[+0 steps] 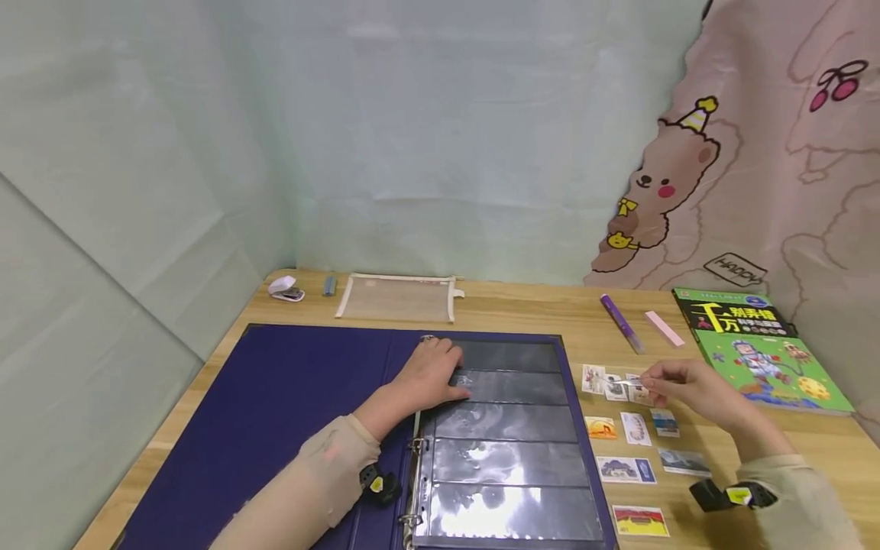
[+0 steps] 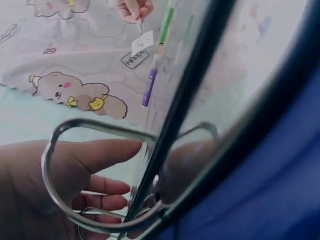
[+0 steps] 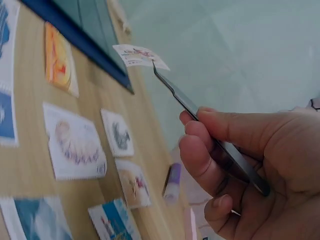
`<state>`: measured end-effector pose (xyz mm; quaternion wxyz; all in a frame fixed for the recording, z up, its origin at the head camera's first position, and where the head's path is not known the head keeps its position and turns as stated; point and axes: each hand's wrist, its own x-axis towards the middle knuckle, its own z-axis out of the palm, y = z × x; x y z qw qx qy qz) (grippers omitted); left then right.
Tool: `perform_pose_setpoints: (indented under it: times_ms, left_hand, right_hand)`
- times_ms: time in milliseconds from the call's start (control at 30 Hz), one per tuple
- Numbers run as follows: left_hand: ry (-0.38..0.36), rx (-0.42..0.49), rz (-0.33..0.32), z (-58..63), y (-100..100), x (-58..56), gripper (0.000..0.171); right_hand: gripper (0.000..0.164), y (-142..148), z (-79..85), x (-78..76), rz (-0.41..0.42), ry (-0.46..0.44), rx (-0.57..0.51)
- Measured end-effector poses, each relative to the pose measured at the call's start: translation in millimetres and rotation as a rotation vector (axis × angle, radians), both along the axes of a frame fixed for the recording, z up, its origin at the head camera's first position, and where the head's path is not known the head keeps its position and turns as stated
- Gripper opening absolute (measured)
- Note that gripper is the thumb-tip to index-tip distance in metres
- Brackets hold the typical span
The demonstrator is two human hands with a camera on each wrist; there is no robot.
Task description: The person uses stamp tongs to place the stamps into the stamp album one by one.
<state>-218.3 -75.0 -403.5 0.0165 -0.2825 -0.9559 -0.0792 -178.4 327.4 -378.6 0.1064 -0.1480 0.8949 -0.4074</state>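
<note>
Hovering beside binder's edge (image 1: pixel 581 416), tweezers (image 3: pixel 184 104) pinch a stamp (image 3: pixel 138 56).

I see dark, bent-tip tweezers (image 3: pixel 187 105) pinching a pictorial stamp (image 3: pixel 139 55) (white-bordered, slightly bowed) aloft, just right of the open navy ring-binder album (image 1: pixel 302 386).

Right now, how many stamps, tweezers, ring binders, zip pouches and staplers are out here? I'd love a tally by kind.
Stamps: 9 (1 gripped, 8 lying loose)
Tweezers: 1 pair
Ring binder: 1
Zip pouch: 1
Stapler: 1
Total: 13
</note>
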Motion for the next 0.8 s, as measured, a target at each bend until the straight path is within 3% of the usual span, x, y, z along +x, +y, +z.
perform_pose_setpoints:
  times_ms: [167,300,567,800]
  left_hand:
    - [0.042,0.025,0.03,-7.1,0,0.9,0.048]
    - [0.091,0.02,0.009,-11.9,1,1.1,0.046]
    - [0.097,0.023,-0.033,-15.3,0,2.4,0.04]
    - [0.161,-0.033,-0.104,-15.9,-1,6.2,0.031]
  right_hand:
    - [0.024,-9,0.7,2.4,-0.036,0.038,-0.018]
    - [0.026,-18,2.3,2.5,-0.047,0.036,-0.011]
    - [0.028,-34,5.4,-1.6,-0.014,0.019,-0.037]
    - [0.026,-48,7.1,-6.5,0.004,0.01,-0.084]
